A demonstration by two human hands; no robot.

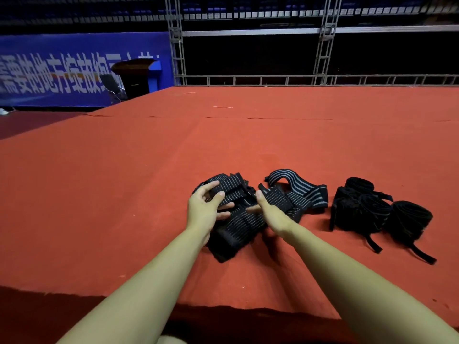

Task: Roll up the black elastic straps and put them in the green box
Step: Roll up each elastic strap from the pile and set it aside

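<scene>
Fingers [221, 194] of the left hand [202, 209] are spread and loosely curved over a heap of loose black elastic straps [238, 219], the tips touching the striped cloth without closing round any of it. Fingers of the right hand [270, 209] lie fairly straight and together, pressed edge-on against the same heap from its right side; they do not grip anything either. Both bare forearms reach in from the bottom of the view.

These loose straps, black with thin pale stripes, lie tangled on a red-covered bench [124, 182], near the middle of the view. One strap [298, 187] arches up and trails off to the right of the heap.

Just beside them, further right, sits a cluster of rolled straps [372, 209]: several tight black rolls, touching one another, with narrow tails [422, 254] trailing toward the near edge of the bench.

No green box shows anywhere in this view, so where it stands cannot be told.

Judging by this layout, the task looks partly done: some straps are already rolled, the striped heap is not yet rolled, and nothing visible has been boxed. Rolling the heap and carrying every roll to the box appears to remain.

Behind the bench are a blue banner [74, 70] and metal scaffolding [248, 80].
</scene>
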